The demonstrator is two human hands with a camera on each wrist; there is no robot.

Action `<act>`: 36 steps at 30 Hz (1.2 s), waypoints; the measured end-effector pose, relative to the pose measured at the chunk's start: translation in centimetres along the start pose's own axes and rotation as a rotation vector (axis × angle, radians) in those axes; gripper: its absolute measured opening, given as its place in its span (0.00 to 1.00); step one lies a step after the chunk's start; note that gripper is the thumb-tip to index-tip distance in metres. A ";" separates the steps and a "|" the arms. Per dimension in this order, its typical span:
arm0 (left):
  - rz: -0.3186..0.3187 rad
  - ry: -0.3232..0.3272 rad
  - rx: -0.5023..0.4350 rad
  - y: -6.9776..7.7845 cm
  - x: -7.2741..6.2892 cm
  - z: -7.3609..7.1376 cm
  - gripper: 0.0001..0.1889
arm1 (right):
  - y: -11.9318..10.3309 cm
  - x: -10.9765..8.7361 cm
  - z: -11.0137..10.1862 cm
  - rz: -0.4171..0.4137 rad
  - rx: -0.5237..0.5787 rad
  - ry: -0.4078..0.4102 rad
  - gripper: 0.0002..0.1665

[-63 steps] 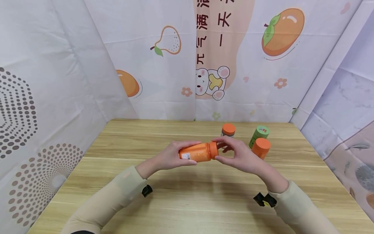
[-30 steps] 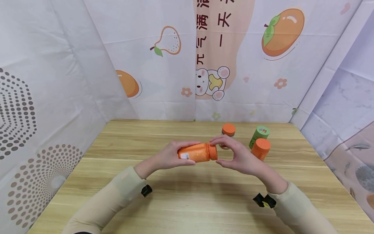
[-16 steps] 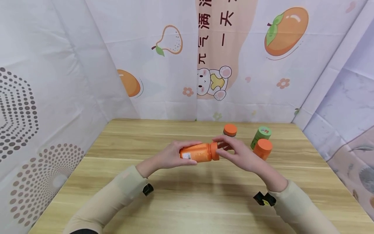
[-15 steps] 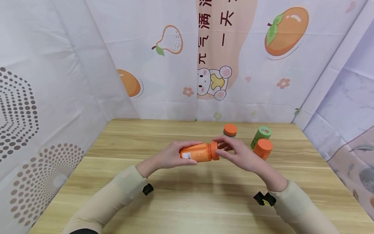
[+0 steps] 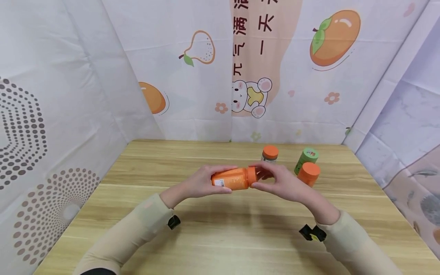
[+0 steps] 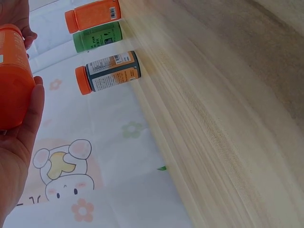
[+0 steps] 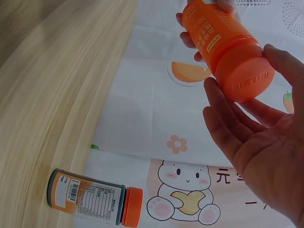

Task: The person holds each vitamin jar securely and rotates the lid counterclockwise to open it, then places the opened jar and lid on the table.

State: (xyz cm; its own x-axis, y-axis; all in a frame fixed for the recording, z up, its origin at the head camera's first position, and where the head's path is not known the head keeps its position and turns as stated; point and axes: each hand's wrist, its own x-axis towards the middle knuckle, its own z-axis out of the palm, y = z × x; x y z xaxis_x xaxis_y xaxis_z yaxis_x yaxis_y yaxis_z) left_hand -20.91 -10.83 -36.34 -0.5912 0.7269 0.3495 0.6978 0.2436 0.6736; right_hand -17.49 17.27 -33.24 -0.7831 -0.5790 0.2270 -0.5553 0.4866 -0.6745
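Observation:
My left hand grips an orange pill bottle round its lower body and holds it lying sideways above the table. The bottle's ribbed orange cap points right. My right hand pinches that cap, thumb on the near side and fingertips on the far side. In the right wrist view the raised lettering on the cap's top shows between the thumb and the bent fingers. From the left wrist, the bottle's base appears large, with the left fingers alongside it; the cap is out of that view.
Behind the hands stands a dark bottle with an orange lid. To the right are a green canister and another orange bottle, close to my right forearm. A printed curtain hangs along the wooden table's back edge.
The right hand's thumb drew off the cap, shifted up toward its end, and now lies at its near edge with the fingers at the far side. The left hand keeps its grip.

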 end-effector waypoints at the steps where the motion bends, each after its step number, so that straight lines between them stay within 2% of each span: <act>1: 0.002 0.002 0.001 0.0 0.0 0.0 0.33 | 0.0 0.0 0.0 -0.011 -0.008 0.004 0.32; 7: -0.004 0.007 0.002 0.2 0.1 -0.2 0.33 | -0.1 0.0 -0.1 -0.080 -0.040 0.045 0.32; 15: 0.014 0.009 -0.002 0.2 0.0 -0.3 0.33 | -0.4 -0.1 -0.2 -0.116 -0.050 0.056 0.33; 19: 0.007 0.027 -0.012 0.0 -0.4 -0.5 0.32 | -0.4 -0.3 -0.3 -0.137 -0.079 0.098 0.33; 22: -0.028 0.047 -0.020 -0.1 -0.9 -0.8 0.32 | -0.2 -0.5 -0.6 -0.140 -0.090 0.139 0.35; 26: -0.063 0.062 -0.029 0.0 -1.2 -1.3 0.33 | 0.0 -0.6 -1.0 -0.142 -0.084 0.149 0.34; 36: -0.063 0.070 -0.032 -0.1 -1.6 -1.6 0.33 | 0.2 -0.7 -1.2 -0.105 -0.107 0.141 0.34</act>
State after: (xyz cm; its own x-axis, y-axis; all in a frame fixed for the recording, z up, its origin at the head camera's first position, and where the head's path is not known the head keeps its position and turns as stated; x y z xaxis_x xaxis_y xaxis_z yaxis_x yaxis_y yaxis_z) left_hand -20.65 -13.05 -35.98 -0.6609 0.6642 0.3495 0.6458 0.2661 0.7156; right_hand -17.33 18.55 -32.72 -0.7467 -0.5364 0.3933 -0.6565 0.4992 -0.5655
